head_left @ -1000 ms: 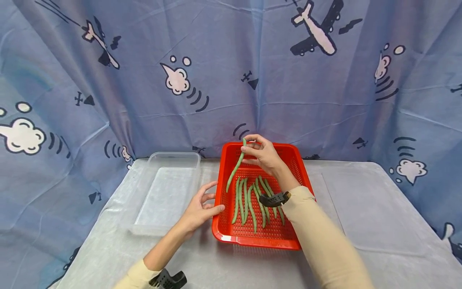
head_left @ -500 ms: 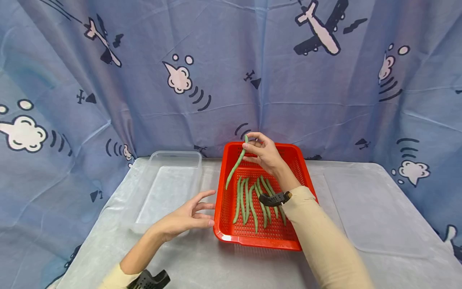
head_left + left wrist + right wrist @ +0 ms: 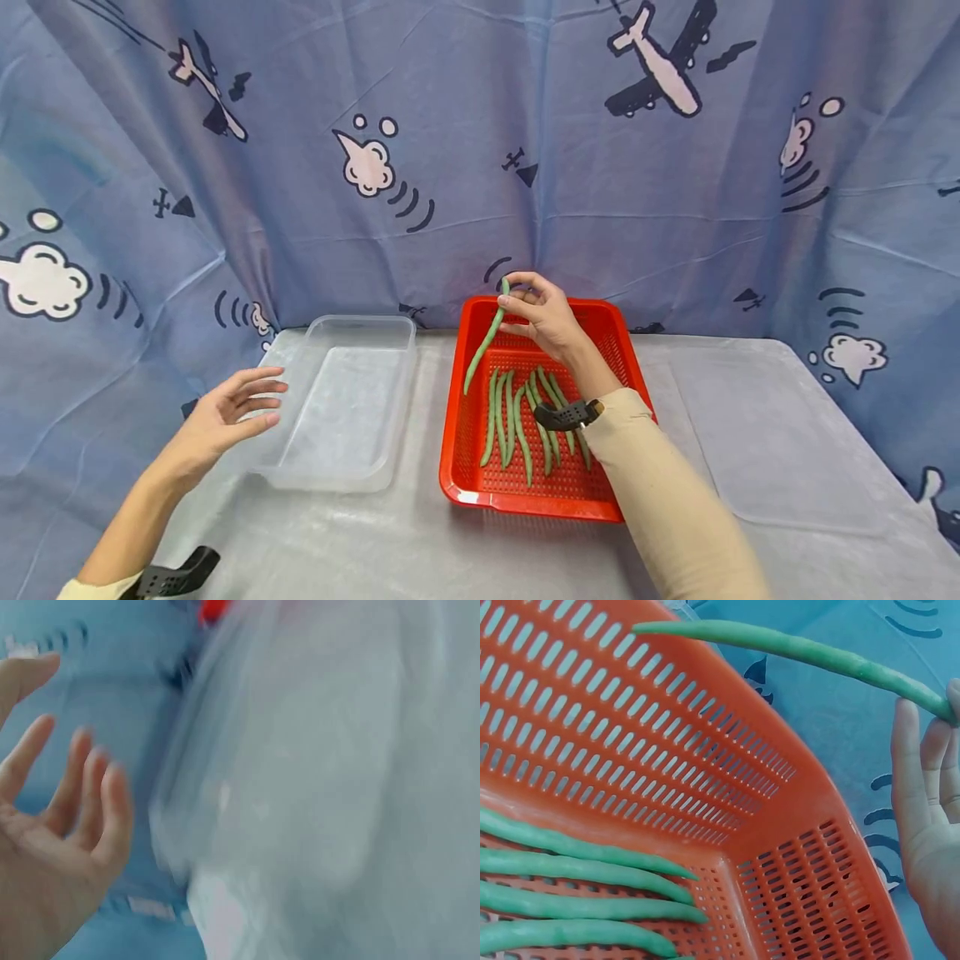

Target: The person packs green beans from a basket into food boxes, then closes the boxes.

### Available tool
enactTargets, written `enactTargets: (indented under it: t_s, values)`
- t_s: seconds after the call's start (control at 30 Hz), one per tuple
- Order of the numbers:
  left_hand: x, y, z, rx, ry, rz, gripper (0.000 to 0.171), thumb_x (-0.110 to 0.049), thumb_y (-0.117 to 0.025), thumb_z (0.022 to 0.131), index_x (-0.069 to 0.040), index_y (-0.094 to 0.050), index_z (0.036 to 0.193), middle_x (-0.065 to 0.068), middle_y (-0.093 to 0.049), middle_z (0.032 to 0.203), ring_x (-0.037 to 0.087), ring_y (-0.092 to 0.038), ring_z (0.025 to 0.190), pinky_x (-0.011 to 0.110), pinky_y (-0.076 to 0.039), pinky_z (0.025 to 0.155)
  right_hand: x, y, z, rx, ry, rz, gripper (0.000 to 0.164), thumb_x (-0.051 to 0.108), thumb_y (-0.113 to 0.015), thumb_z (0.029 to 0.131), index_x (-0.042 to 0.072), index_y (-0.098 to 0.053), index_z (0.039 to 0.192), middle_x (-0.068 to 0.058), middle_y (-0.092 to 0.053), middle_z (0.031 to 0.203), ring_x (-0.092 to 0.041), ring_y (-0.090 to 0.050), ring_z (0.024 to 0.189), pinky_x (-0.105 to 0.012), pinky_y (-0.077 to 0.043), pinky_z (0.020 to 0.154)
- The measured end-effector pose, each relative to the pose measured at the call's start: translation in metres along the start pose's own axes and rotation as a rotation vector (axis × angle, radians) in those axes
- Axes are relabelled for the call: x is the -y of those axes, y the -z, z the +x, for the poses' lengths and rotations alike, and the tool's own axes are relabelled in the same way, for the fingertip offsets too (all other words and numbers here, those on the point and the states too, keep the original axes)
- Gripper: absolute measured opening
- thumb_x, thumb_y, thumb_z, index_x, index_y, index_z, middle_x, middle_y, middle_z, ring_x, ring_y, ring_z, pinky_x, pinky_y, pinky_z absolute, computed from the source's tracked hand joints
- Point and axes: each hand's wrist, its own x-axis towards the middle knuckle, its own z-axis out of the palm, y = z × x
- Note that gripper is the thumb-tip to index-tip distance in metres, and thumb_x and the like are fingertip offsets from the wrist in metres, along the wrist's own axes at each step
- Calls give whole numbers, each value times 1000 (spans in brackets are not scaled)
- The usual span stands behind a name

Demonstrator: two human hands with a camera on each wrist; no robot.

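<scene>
My right hand (image 3: 546,321) pinches one end of a green bean (image 3: 486,343) above the far left part of a red plastic basket (image 3: 540,504). In the right wrist view the bean (image 3: 802,649) slants out from the fingertips across the basket's perforated wall (image 3: 630,712). Several more green beans (image 3: 519,425) lie side by side on the basket floor. Away to the left, my left hand (image 3: 221,421) hovers by the left side of a clear plastic container (image 3: 337,479), fingers spread and holding nothing. The left wrist view is blurred, with the hand (image 3: 64,817) beside the container (image 3: 285,750).
A flat, translucent sheet or lid (image 3: 780,433) lies on the right of the pale tabletop (image 3: 360,542). Behind the table hangs a blue curtain (image 3: 450,108) printed with airplanes. The container stands left of the basket with a gap between them.
My left hand has let go of the basket's left edge and moved left, past the container. The right hand keeps holding the bean in nearly the same place.
</scene>
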Motion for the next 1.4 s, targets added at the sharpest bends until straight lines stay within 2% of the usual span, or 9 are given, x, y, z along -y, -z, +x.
enactTargets:
  t_s: [0.07, 0.13, 0.27, 0.37, 0.53, 0.8, 1.03, 1.2, 1.4]
  values:
    - [11, 12, -13, -81, 40, 74, 58, 4, -63, 99, -7, -43, 152, 1, -52, 139, 13, -53, 120, 22, -48, 90, 0, -3, 1, 9, -2, 0, 30, -8, -64, 97, 7, -61, 123, -12, -61, 100, -21, -65, 88, -49, -58, 78]
    - [20, 19, -24, -111, 111, 115, 61, -2, -64, 99, -11, -40, 155, 2, -45, 144, 20, -47, 126, 20, -47, 89, 1, -6, 3, 10, -3, 1, 30, -8, -63, 97, 8, -61, 123, -11, -61, 99, -21, -64, 88, -47, -58, 77]
    - [34, 22, -34, -80, 237, 81, 65, -9, -64, 102, -19, -34, 159, 20, -32, 152, 45, -37, 134, 22, -47, 87, 3, -14, 9, 9, -13, -1, 30, -7, -65, 97, 8, -62, 123, -11, -61, 99, -22, -65, 90, -46, -58, 77]
    - [40, 17, -31, -53, 256, 32, 66, -8, -64, 101, -17, -33, 159, 30, -30, 153, 56, -35, 132, 28, -50, 87, 4, -21, 14, 19, -25, -10, 30, -6, -66, 96, 8, -62, 122, -10, -63, 99, -23, -65, 92, -47, -58, 78]
    - [44, 9, -22, -38, 234, 43, 65, -8, -68, 99, -13, -38, 156, 31, -37, 149, 51, -45, 127, 32, -53, 87, 7, -36, 24, 17, -26, -1, 29, -6, -67, 95, 8, -64, 120, -9, -63, 97, -22, -65, 88, -47, -58, 76]
    - [53, 13, -27, -43, 258, -26, 63, -4, -66, 99, -13, -40, 156, 15, -49, 144, 20, -57, 123, 29, -51, 88, -7, -75, 37, 55, -66, 58, 29, -7, -68, 94, 7, -64, 119, -11, -65, 95, -22, -67, 82, -43, -59, 72]
    - [52, 17, -27, 4, 295, -32, 64, -5, -64, 100, -16, -37, 157, 20, -46, 147, 25, -49, 127, 35, -51, 89, -28, -103, 41, 50, -139, 79, 27, -5, -69, 94, 8, -65, 118, -9, -65, 93, -22, -67, 84, -49, -58, 79]
    - [53, 16, -27, 13, 305, -29, 65, -5, -64, 100, -16, -36, 158, 27, -42, 149, 30, -49, 127, 37, -51, 89, -39, -116, 43, 46, -197, 83, 34, -2, -70, 95, 3, -61, 127, -8, -66, 92, -21, -66, 82, -53, -54, 86]
    - [55, 16, -25, 9, 297, -22, 65, -4, -64, 100, -16, -36, 158, 32, -40, 148, 31, -50, 127, 39, -52, 89, -47, -129, 44, 27, -226, 102, 31, -3, -72, 93, 5, -64, 122, -8, -68, 90, -22, -66, 83, -49, -57, 82]
